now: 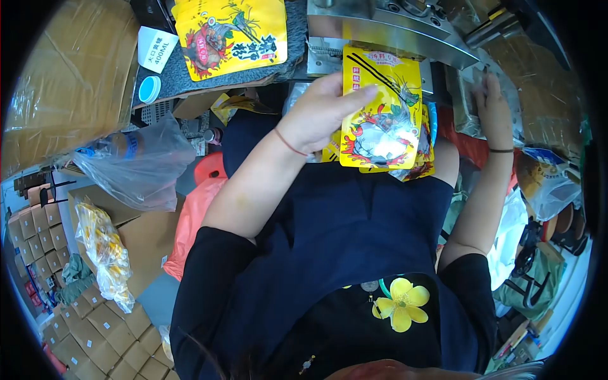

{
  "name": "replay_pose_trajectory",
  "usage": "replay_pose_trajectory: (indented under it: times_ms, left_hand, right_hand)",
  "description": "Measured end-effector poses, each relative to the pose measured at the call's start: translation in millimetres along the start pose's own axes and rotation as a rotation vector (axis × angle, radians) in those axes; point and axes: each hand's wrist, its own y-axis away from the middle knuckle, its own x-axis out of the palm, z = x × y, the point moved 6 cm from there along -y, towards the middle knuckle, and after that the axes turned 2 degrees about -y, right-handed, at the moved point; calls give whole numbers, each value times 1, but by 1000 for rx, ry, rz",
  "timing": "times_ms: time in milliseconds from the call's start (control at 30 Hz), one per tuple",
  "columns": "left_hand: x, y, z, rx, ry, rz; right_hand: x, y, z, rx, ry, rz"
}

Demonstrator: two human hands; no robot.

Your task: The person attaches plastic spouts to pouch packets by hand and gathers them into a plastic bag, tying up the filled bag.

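Observation:
My left hand (326, 111) grips a yellow printed food pouch (380, 123) by its left edge, with the thumb lying across the front. The pouch's top edge sits just beneath the metal bar (392, 31) of a bench machine. More yellow pouches (421, 168) show behind and below it, over my lap. On the far right, my right hand (495, 111) is raised beside a pale, plastic-like item (465, 101) at the machine's side. Its fingers are blurred, and whether they hold anything is unclear.
A stack of yellow pouches (231, 38) lies on the grey-covered bench (272, 71) at upper left, near a labelled white paper cup (157, 49) and a blue-white cap (149, 89). Taped cardboard (69, 82) stands at left. A clear bag (139, 164) hangs below the bench.

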Motion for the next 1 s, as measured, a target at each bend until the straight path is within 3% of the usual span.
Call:
replay_pose_trajectory:
  times_ms: [33, 67, 133, 167, 200, 233, 267, 367, 400, 500, 633, 733, 767, 800, 900, 933, 1000]
  left_hand:
    - [-10, 5, -5, 33, -38, -43]
    - [-35, 15, -16, 128, -309, -52]
    - [-95, 41, -27, -73, -951, -220]
    - [-139, 54, -19, -325, -1132, -390]
    - [-169, 60, -24, -318, -1516, -465]
    - [-224, 68, -6, -532, -1638, -601]
    - [-253, 74, 8, -598, -1615, -719]
    - [-302, 58, 53, -478, -1286, -731]
    - [-299, 49, 54, -345, -1140, -748]
    - [-336, 9, 71, -231, -1098, -616]
    - [-338, 9, 46, -276, -1150, -741]
    - [-327, 49, 48, 157, -985, -925]
    - [-274, 75, 30, 336, -802, -921]
    - [-268, 88, 33, 519, -678, -886]
    - [-192, 131, 28, 580, -499, -764]
    - [-178, 143, 31, 614, -660, -692]
    - [-151, 162, 19, 716, -946, -657]
  right_hand:
    - [0, 2, 0, 36, 0, -8]
    - [-1, 3, 0, 70, 0, -16]
    - [-6, 4, 7, 4, -16, -35]
    - [-7, 5, 10, -28, -26, -42]
    - [-8, 5, 9, -10, -22, -56]
    - [-8, 5, 7, 9, -19, -67]
    - [-7, 6, 6, 27, -14, -78]
    - [-11, 8, 13, -31, -124, -275]
    - [-10, 7, 12, -39, -134, -233]
    - [-13, 4, 12, -58, -207, -140]
    - [-21, -7, 33, -72, -254, -71]
    - [-7, -12, 37, -115, -210, 25]
    - [2, -13, 36, -138, -207, 56]
    - [9, -15, 25, -113, -187, 69]
    - [9, -13, 22, -71, -123, -6]
    - [8, -12, 22, -103, -165, -141]
    - [12, -19, 11, -77, -23, -62]
